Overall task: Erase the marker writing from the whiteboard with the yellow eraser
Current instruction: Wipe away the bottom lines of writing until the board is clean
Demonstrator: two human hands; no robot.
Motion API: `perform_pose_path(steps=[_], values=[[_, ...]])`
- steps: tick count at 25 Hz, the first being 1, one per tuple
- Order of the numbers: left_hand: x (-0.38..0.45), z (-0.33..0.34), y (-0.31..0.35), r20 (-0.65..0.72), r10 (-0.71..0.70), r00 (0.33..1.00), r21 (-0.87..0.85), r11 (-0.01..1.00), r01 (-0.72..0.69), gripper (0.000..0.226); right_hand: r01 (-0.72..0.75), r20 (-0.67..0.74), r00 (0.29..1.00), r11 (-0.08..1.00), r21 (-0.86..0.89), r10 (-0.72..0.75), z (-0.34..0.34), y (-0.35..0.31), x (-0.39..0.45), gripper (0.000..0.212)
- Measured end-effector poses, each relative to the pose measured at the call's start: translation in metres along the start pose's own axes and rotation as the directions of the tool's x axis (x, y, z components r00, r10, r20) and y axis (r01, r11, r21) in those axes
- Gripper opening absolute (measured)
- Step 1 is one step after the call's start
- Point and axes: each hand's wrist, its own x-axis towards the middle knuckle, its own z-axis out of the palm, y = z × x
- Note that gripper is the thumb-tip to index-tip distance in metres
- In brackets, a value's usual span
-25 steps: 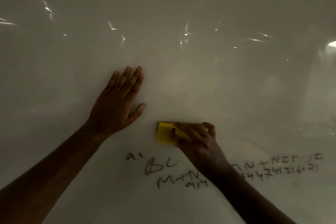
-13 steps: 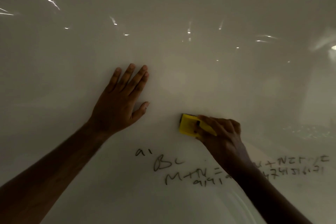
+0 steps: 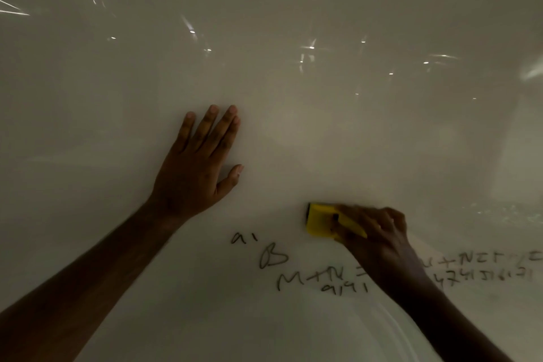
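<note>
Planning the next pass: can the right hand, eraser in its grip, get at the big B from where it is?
Probably yes. The right hand holds the yellow eraser just up-right of the B, with only bare whiteboard between.

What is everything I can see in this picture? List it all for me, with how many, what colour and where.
whiteboard: one, off-white and glossy with light reflections, fills the view
marker writing: a few dark lines of letters and digits, low centre to low right, partly hidden by the right arm
yellow eraser: one, yellow, on the board just above the writing
left hand: one, flat on the board, fingers straight, left of centre
right hand: one, grips the eraser, low right
</note>
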Motion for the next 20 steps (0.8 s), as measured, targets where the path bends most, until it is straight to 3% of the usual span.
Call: perform_pose_path(steps=[3,7,10,14,17,20], values=[[0.000,0.000,-0.001,0.000,0.002,1.000,-0.006,1.000,-0.002,0.079,-0.088,-0.083,0.992,0.993,0.084,0.095,0.010,-0.025,0.052,0.034],[-0.001,-0.001,-0.003,-0.002,0.005,1.000,-0.003,1.000,-0.005,0.079,0.122,-0.020,0.993,0.988,0.090,-0.121,0.041,-0.075,0.021,0.042],[-0.002,-0.001,-0.002,0.006,0.001,1.000,-0.002,1.000,-0.001,0.078,0.168,0.069,0.983,0.983,0.070,-0.173,0.038,-0.063,-0.022,0.040],[-0.004,0.000,-0.001,0.011,-0.006,1.000,-0.010,1.000,0.006,0.079,0.070,0.029,0.997,0.997,0.008,-0.071,0.018,-0.040,-0.009,0.043],[-0.004,0.000,0.000,0.013,-0.008,1.000,0.001,1.000,0.008,0.079,-0.053,-0.043,0.998,0.997,0.058,0.055,0.022,-0.061,0.035,0.042],[-0.005,0.000,-0.001,0.004,-0.005,1.000,0.002,1.000,0.005,0.078,0.028,-0.017,1.000,0.995,0.099,-0.026,0.045,-0.099,0.035,0.051]])
